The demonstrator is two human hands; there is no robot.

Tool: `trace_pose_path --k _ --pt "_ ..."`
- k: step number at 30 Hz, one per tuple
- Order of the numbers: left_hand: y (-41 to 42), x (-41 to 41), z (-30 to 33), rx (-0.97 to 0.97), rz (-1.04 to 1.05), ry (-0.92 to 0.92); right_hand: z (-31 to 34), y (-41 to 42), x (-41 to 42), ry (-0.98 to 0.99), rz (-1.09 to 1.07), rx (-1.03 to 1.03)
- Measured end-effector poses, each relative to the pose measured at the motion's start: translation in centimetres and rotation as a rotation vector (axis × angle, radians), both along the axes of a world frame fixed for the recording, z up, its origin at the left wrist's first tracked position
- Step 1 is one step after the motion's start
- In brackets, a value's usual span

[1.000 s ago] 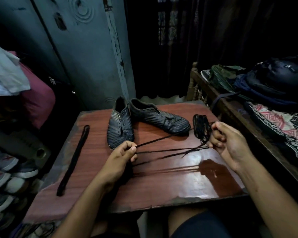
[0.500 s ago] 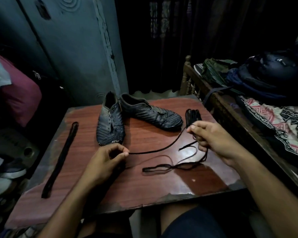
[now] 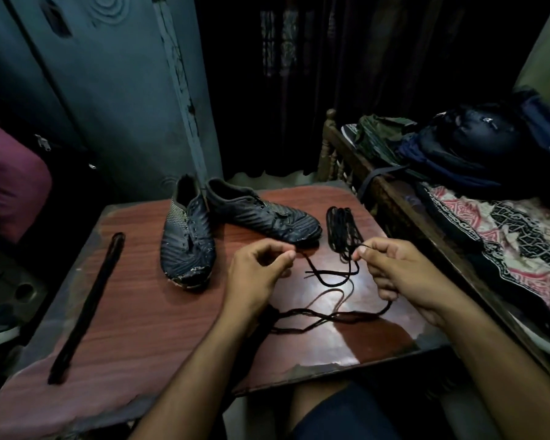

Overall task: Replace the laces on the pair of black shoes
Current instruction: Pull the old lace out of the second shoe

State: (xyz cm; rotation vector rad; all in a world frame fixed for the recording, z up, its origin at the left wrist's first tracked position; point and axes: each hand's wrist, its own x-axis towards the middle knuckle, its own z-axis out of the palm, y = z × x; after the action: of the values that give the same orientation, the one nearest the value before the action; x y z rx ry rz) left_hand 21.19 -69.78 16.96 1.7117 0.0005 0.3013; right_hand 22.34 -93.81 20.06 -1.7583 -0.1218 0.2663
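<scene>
Two black shoes lie on the reddish wooden table [image 3: 146, 315]: the left shoe [image 3: 187, 236] points its toe toward me, the right shoe [image 3: 264, 217] lies behind it, angled right. A loose black lace [image 3: 327, 281] sags in loops on the table between my hands. My left hand [image 3: 258, 274] pinches one part of it between thumb and forefinger. My right hand [image 3: 400, 274] pinches the lace near its tip and holds more of it in its curled fingers. A bundled black lace [image 3: 343, 230] rests beyond my right hand.
A long dark strap-like bundle [image 3: 86, 306] lies along the table's left side. A wooden bed frame [image 3: 394, 198] with bags and patterned cloth borders the right. A blue cupboard door [image 3: 115, 100] stands behind; shoes and a maroon bag crowd the left floor.
My hands have come closer together, so the lace that was stretched taut now sags in loops on the table. My left hand moved forward and right.
</scene>
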Motion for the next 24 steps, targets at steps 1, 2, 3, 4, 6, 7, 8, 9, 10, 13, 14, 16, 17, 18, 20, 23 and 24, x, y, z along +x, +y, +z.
trace_pose_path --k 1,2,3,4,6,7,8,9,10,13,14,16,17,18,20,23,24 --pt "-0.9 0.4 0.2 -0.066 -0.027 0.012 -0.8 -0.4 -0.2 0.022 -0.037 0.028" --pt "-1.6 0.9 0.2 -0.081 -0.053 0.012 -1.5 -0.7 -0.4 0.044 -0.068 0.052" --pt "-2.3 1.4 0.0 -0.030 -0.075 0.003 -2.3 -0.9 -0.5 0.064 -0.095 0.074" --pt "-2.7 1.9 -0.5 0.060 -0.091 -0.005 -2.9 -1.2 -0.7 0.081 -0.118 0.095" --pt "-3.2 2.7 -1.3 0.289 -0.096 0.002 -4.1 -1.6 -0.8 0.097 -0.152 0.129" --pt "-3.2 2.9 -1.6 0.394 -0.094 0.006 -4.4 -1.7 -0.9 0.097 -0.163 0.143" --pt "-3.2 3.1 -1.8 0.486 -0.107 0.000 -4.7 -1.9 -0.9 0.097 -0.176 0.160" --pt "-3.2 3.2 -2.0 0.579 -0.131 -0.012 -4.8 -1.9 -0.8 0.098 -0.188 0.176" --pt "-3.2 3.5 -2.2 0.677 -0.163 -0.038 -4.9 -2.0 -0.8 0.101 -0.198 0.189" --pt "-3.0 3.8 -2.9 0.930 -0.216 -0.073 -5.2 -2.0 -0.7 0.092 -0.212 0.195" --pt "-3.0 3.8 -3.2 0.976 -0.224 -0.079 -5.2 -2.1 -0.7 0.086 -0.213 0.194" --pt "-2.9 3.5 -3.1 1.065 -0.224 -0.102 -5.2 -2.1 -0.8 0.072 -0.210 0.193" --pt "-2.8 3.5 -2.9 1.111 -0.221 -0.102 -5.2 -2.2 -0.8 0.065 -0.206 0.193" --pt "-2.7 3.4 -2.8 1.147 -0.217 -0.106 -5.1 -2.2 -0.8 0.062 -0.203 0.195" --pt "-2.5 3.2 -2.4 1.211 -0.213 -0.106 -5.2 -2.3 -0.9 0.059 -0.203 0.198" --pt "-2.0 2.7 -2.2 0.996 -0.160 -0.142 -5.3 -2.3 -0.8 0.047 -0.213 0.203" --pt "-1.7 2.5 -2.0 0.823 -0.103 -0.117 -5.3 -2.4 -0.8 0.045 -0.220 0.203"
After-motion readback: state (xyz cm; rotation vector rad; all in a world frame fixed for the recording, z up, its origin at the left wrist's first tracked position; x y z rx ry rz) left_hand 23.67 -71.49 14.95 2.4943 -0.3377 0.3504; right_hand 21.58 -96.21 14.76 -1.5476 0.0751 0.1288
